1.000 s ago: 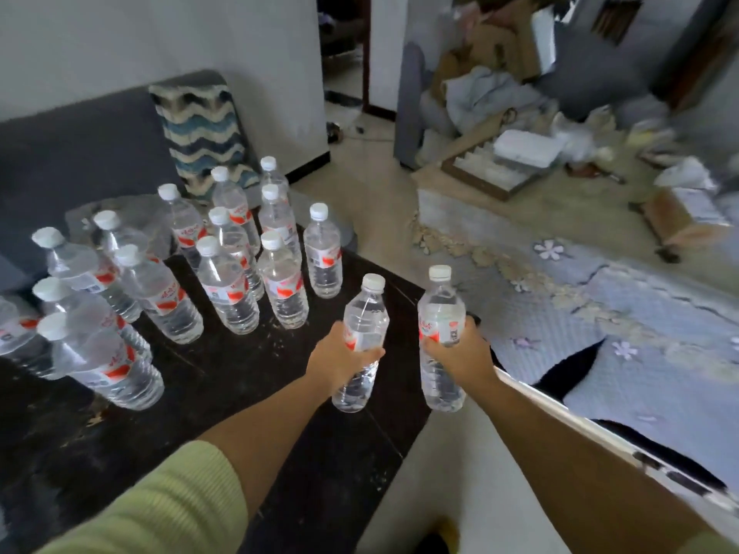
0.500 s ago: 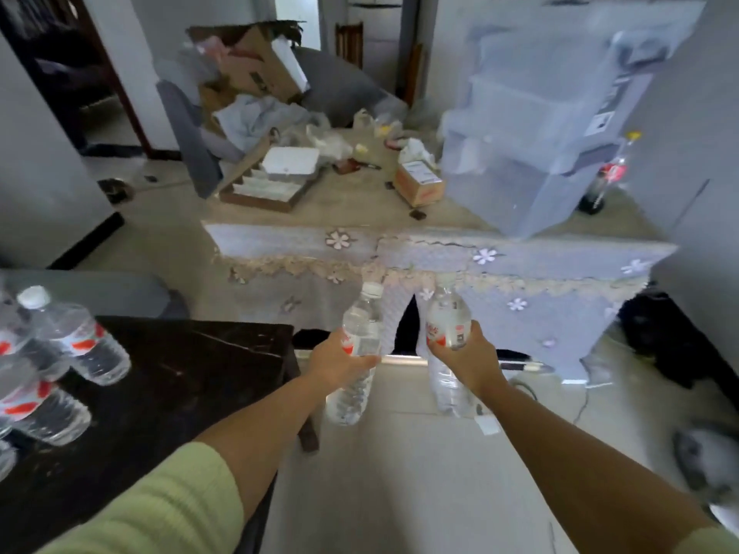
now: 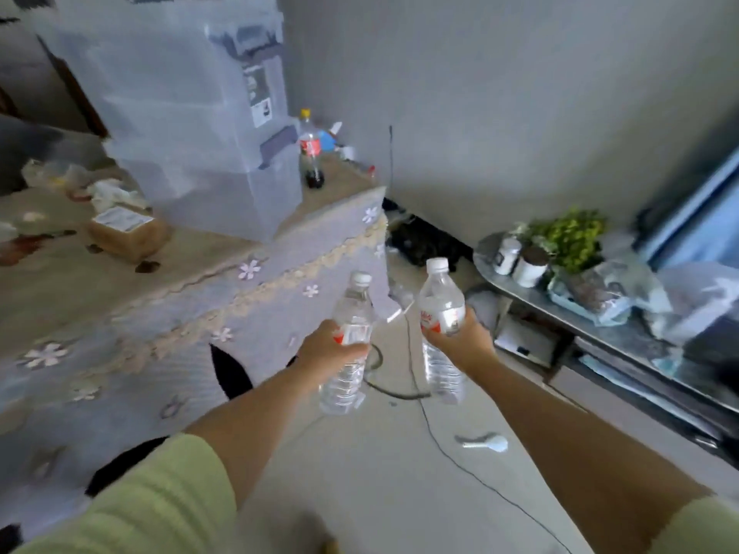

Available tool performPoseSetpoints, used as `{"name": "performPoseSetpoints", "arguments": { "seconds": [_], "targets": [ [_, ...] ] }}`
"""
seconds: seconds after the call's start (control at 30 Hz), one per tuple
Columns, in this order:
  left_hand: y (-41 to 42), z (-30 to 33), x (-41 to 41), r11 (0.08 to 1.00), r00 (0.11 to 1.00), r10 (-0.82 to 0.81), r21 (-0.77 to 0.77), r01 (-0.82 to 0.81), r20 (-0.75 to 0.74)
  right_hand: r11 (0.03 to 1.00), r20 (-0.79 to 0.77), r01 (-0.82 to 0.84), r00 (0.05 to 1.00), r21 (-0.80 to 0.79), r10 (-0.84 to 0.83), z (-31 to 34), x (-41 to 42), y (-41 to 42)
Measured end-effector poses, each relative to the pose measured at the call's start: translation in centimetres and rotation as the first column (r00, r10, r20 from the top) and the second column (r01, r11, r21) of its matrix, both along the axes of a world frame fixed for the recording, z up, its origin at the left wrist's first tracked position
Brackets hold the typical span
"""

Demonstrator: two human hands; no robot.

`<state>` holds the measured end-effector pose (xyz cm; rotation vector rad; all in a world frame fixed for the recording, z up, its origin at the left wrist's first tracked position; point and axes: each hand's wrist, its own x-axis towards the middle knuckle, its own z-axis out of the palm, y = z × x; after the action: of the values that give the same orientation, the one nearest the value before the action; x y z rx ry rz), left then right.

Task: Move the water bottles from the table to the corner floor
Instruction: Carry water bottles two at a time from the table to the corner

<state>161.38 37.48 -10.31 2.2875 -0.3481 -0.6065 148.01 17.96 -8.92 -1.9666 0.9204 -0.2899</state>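
My left hand (image 3: 326, 347) grips a clear water bottle (image 3: 348, 353) with a white cap and a red-and-white label, held upright in the air. My right hand (image 3: 464, 337) grips a second such bottle (image 3: 441, 305) around its label, a little higher and to the right. Both bottles hang above the pale floor (image 3: 400, 473), in front of the room's corner where the grey wall (image 3: 520, 113) meets the floor. The black table with the other bottles is out of view.
A table under a flowered lilac cloth (image 3: 200, 333) fills the left, carrying stacked translucent storage bins (image 3: 192, 125), a cola bottle (image 3: 312, 153) and a cardboard box (image 3: 126, 231). A low metal shelf (image 3: 600, 333) with a plant (image 3: 572, 237) runs along the right. A black cable (image 3: 440, 441) crosses the floor.
The view has swung right, away from the black table and its bottles, toward the wall corner. Both hands still carry their bottles, now in front of the corner floor.
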Motion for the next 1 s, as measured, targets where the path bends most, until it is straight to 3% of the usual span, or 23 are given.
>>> {"name": "performPoseSetpoints", "arguments": {
  "seconds": [0.23, 0.33, 0.5, 0.7, 1.0],
  "targets": [
    [-13.8, -1.2, -2.9, 0.908, 0.908, -0.419, -0.021, 0.418, -0.035, 0.93, -0.068, 0.368, 0.927, -0.009, -0.368, -1.3, -10.0, -7.9],
    [-19.8, -0.7, -4.8, 0.807, 0.805, -0.59, -0.022, 0.59, -0.063, 0.847, -0.063, 0.531, 0.844, -0.034, -0.532, -1.6, -14.6, -9.8],
    [-26.9, -0.5, -8.8, 0.664, 0.658, -0.747, -0.098, 0.741, -0.093, 0.692, -0.014, 0.721, 0.692, -0.041, -0.722, -1.8, -21.3, -10.6],
    [-32.3, -1.7, -16.9, 0.404, 0.396, -0.914, -0.107, 0.908, -0.093, 0.496, 0.101, 0.867, 0.491, 0.038, -0.865, -2.7, -29.8, -6.9],
    [-30.0, 0.7, -36.9, -0.056, -0.06, -0.998, -0.12, 0.991, -0.033, 0.115, 0.121, 0.993, 0.112, 0.017, -0.986, -1.9, -44.9, 1.3]
  ]
}}
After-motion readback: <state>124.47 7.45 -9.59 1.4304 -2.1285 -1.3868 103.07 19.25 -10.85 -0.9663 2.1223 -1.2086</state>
